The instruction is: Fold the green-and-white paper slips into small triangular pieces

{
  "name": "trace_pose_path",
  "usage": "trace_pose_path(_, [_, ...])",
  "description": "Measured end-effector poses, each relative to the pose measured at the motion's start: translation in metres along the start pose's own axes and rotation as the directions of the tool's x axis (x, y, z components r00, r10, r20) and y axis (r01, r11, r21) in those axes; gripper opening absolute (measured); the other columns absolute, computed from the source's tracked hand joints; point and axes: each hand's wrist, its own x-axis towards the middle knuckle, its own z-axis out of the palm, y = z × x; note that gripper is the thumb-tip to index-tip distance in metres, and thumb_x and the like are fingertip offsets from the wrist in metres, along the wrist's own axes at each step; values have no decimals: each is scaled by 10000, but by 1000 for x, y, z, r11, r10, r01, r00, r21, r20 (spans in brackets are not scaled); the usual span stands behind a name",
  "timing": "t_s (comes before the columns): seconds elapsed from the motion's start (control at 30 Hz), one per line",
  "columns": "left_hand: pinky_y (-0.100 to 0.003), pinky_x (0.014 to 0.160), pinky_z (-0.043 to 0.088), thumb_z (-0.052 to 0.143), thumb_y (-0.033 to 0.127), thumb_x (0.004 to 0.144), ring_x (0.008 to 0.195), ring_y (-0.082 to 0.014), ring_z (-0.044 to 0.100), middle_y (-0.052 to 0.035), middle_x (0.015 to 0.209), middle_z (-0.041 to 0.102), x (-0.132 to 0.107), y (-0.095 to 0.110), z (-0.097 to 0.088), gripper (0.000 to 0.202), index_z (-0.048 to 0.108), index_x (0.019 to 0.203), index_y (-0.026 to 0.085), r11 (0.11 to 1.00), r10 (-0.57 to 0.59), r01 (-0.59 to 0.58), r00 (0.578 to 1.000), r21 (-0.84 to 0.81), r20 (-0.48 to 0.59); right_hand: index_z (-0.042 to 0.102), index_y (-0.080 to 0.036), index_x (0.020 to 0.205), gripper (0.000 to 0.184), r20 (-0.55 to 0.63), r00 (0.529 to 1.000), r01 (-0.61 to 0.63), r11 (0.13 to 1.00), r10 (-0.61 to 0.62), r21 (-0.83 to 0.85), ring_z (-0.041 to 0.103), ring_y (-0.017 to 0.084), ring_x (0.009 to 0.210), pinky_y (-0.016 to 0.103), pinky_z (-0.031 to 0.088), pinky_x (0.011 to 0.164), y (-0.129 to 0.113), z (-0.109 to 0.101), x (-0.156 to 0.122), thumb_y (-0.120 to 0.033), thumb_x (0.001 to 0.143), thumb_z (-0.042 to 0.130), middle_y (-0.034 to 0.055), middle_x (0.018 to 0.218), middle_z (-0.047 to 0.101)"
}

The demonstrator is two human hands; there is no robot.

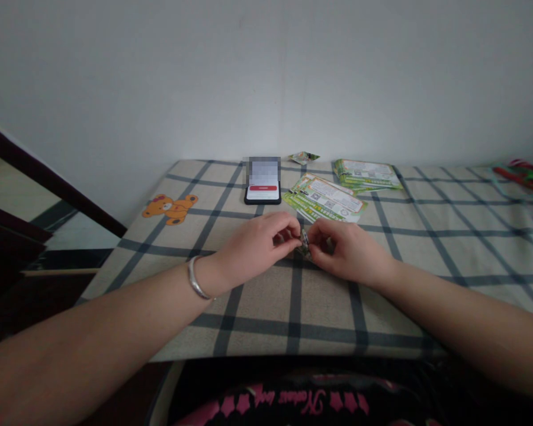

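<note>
Both hands meet near the middle of the table, pinching a small folded paper (pixel 305 241) between them. Its colours look like those of the printed cards behind. My left hand (pixel 266 239), with a silver bangle on the wrist, is closed with thumb and fingertips on the paper's left side. On the other side my right hand (pixel 349 248) is closed, its fingertips on the paper too. Just beyond the hands lies a fanned pile of green and white printed cards (pixel 328 198). A folded paper piece (pixel 304 157) rests by the wall.
A phone (pixel 263 192) with a lit screen lies behind my left hand. A second stack of cards (pixel 366 174) is at the back right. Red and green items (pixel 526 180) sit at the far right. The checked tablecloth (pixel 257 307) bears a bear picture (pixel 171 209).
</note>
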Motion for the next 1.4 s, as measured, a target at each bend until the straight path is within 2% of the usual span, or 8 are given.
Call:
trace_pose_path(0.13, [-242,697,534,654,154,836,746,-99,626,28,858,640,1,-1,0,87,589,885,183,998,-28,28,1000,-64,8,566,-195,809,51,-7,998,60,997,-61,-56,547,115,603,241,368,556,-1,1,0,-221,766,565,-15,693,620])
trace_pose_path(0.37, [-251,708,535,646,180,846,771,-104,637,25,887,638,2,-1,2,119,573,940,190,985,-67,73,997,-158,45,542,-190,802,55,14,998,55,997,-55,-62,507,109,580,244,345,543,-1,3,1,-244,789,539,-11,688,594])
trace_pose_path(0.6, [-268,703,524,632,257,866,769,-119,617,23,870,622,3,-1,8,143,534,955,203,956,-148,164,985,-241,84,538,-184,826,75,17,997,76,991,-75,-108,509,117,613,251,352,569,0,5,3,-256,811,522,0,719,595])
trace_pose_path(0.83, [-267,690,512,610,188,845,770,-118,616,28,855,606,3,-2,9,126,513,923,204,964,-133,140,990,-225,48,529,-185,824,56,4,992,129,985,-129,-115,496,119,631,256,345,585,1,6,3,-238,809,520,-1,715,583])
trace_pose_path(1.03, [-261,672,499,619,191,825,758,-115,601,30,841,590,3,-5,10,141,504,905,203,970,-111,117,993,-213,42,509,-193,790,50,14,999,41,999,-40,-13,498,117,606,247,344,554,2,5,4,-228,771,541,-5,705,585])
trace_pose_path(1.27, [-259,694,507,620,160,817,780,-112,599,24,848,582,5,-6,6,130,526,901,189,961,-88,97,995,-259,46,517,-195,827,45,21,998,61,997,-62,53,518,106,601,234,374,557,1,2,3,-205,801,552,-15,703,584])
trace_pose_path(1.4, [-245,700,513,612,130,817,814,-110,614,11,894,597,6,-5,3,123,557,915,179,962,-88,95,995,-256,40,541,-195,861,75,-26,999,40,998,-39,45,542,102,603,226,389,553,4,3,3,-204,801,587,-21,706,600])
